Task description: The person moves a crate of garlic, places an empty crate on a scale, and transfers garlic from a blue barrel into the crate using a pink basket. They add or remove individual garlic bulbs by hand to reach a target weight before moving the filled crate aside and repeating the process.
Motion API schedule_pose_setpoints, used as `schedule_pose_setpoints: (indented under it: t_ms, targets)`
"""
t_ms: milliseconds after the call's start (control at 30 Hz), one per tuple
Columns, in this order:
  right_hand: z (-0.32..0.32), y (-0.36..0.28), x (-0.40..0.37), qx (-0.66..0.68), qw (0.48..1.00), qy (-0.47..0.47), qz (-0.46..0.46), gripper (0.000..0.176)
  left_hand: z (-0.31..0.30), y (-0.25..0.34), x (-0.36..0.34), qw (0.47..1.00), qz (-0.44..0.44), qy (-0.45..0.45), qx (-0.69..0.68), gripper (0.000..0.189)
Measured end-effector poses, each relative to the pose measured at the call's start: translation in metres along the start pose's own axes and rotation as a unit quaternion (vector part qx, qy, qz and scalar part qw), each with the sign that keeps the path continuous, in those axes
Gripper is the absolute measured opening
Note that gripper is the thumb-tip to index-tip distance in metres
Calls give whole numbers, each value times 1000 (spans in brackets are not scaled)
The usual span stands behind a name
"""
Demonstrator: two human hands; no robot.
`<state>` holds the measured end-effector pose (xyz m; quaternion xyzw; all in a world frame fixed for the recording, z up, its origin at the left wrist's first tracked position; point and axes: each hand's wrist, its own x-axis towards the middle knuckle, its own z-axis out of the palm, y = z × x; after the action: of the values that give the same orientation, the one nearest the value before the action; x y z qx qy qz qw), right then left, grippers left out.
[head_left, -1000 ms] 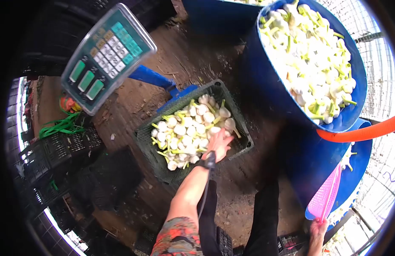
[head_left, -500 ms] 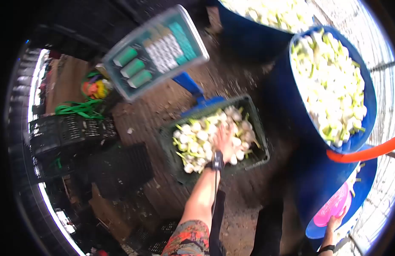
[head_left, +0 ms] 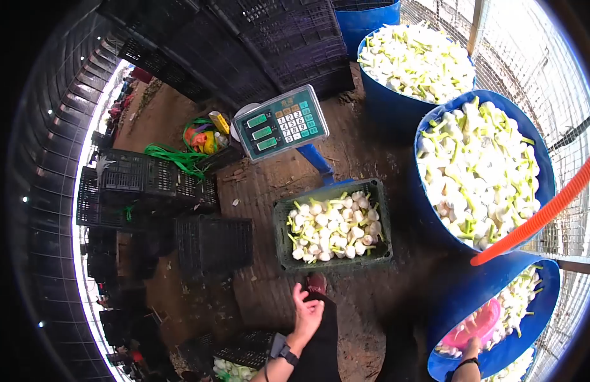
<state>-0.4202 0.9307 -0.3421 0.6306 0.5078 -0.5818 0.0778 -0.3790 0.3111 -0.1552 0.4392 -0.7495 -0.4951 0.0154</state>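
My left hand [head_left: 308, 314] is held in the air below the dark green crate [head_left: 334, 265], fingers apart and nothing in them. The crate holds many white bulbs with green stems [head_left: 333, 228] and stands at the foot of a scale, whose display [head_left: 282, 122] shows above it. Low on the right, my right hand [head_left: 472, 349] grips the edge of a pink basket [head_left: 478, 323] inside a tilted blue barrel [head_left: 444, 364]. Some bulbs lie in the basket, and more are around it in the barrel.
Two more blue barrels [head_left: 422, 184] full of bulbs stand at the upper right. An orange hose [head_left: 537, 210] crosses the right side. Black crates are stacked at the top [head_left: 276, 44] and left [head_left: 148, 178]. A crate with bulbs [head_left: 232, 370] is at bottom left.
My left hand has come off the bulbs in the green crate and moved down toward me. My right hand and the pink basket are still in the tilted barrel. The view has shifted.
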Motion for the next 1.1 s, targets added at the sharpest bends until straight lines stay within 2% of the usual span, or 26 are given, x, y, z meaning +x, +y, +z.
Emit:
schedule_pose_setpoints:
  t_ms: [33, 67, 133, 200, 333, 367, 400, 467, 500, 533, 600, 633, 667, 700, 733, 767, 800, 867, 900, 933, 1000, 1067, 1100]
  targets:
    - [-5, 11, 34, -31, 998, -25, -45, 15, 15, -4, -14, 1000, -11, -9, -13, 89]
    - [41, -9, -27, -31, 998, -56, 2, 6, 29, -2, -27, 999, -11, -42, -5, 90]
    - [18, 3, 7, 8, 997, -77, -11, 18, 48, 35, -50, 994, 0, -111, -7, 91]
    - [-12, -6, -18, 35, 998, -48, -18, 22, 59, 65, -63, 977, 101, -181, 59, 91]
    - [-52, -30, -73, 93, 994, 36, -52, 38, 59, 85, -61, 975, 100, -193, 54, 90]
    - [-55, -39, -98, 32, 981, 46, -187, 57, 57, 87, -59, 976, 99, -190, 37, 90]
    - [-55, -53, -122, -80, 960, 164, -214, 58, 55, 88, -57, 976, 104, -190, 23, 90]
    - [-86, -56, -119, -152, 907, 218, -326, 54, 46, 97, -55, 974, 118, -191, 28, 90]
    - [-99, -67, -119, -290, 873, 325, -219, 62, 39, 101, -55, 973, 127, -191, 36, 90]
    - [-111, -78, -136, -296, 866, 339, -219, 62, 32, 104, -55, 971, 143, -189, 43, 91]
    - [-125, -91, -170, -188, 886, 331, -266, 61, 15, 109, -54, 971, 148, -183, 29, 91]
    - [-145, -93, -149, -149, 860, 419, -250, 54, 5, 113, -54, 972, 153, -177, 30, 91]
    - [-153, -102, -163, -145, 858, 422, -254, 54, -5, 118, -53, 972, 161, -168, 30, 91]
    - [-159, -113, -177, 69, 938, 260, -219, 54, -17, 121, -51, 973, 157, -162, 40, 90]
    - [-162, -121, -198, 277, 943, 75, -168, 55, -27, 117, -48, 974, 163, -153, 31, 90]
    - [-177, -130, -211, 311, 942, 37, -122, 64, -40, 119, -44, 976, 162, -146, 27, 90]
    - [-186, -136, -222, 311, 941, 37, -129, 64, -53, 120, -43, 977, 159, -137, 23, 90]
    - [-167, -152, -289, 285, 948, -1, -145, 64, -79, 117, -39, 981, 153, -113, 29, 88]
    - [-154, -155, -336, 256, 948, -48, -185, 63, -93, 116, -37, 983, 146, -109, 17, 88]
    - [-143, -156, -357, 255, 947, -46, -193, 63, -106, 115, -34, 985, 139, -105, 3, 88]
    - [-125, -156, -392, 202, 937, 1, -284, 63, -131, 108, -30, 984, 151, -92, -16, 88]
    - [-74, -150, -470, 125, 905, -34, -404, 60, -152, 96, -25, 986, 135, -83, -50, 87]
    - [-63, -144, -495, 87, 905, -80, -409, 59, -163, 86, -20, 986, 150, -73, -32, 87]
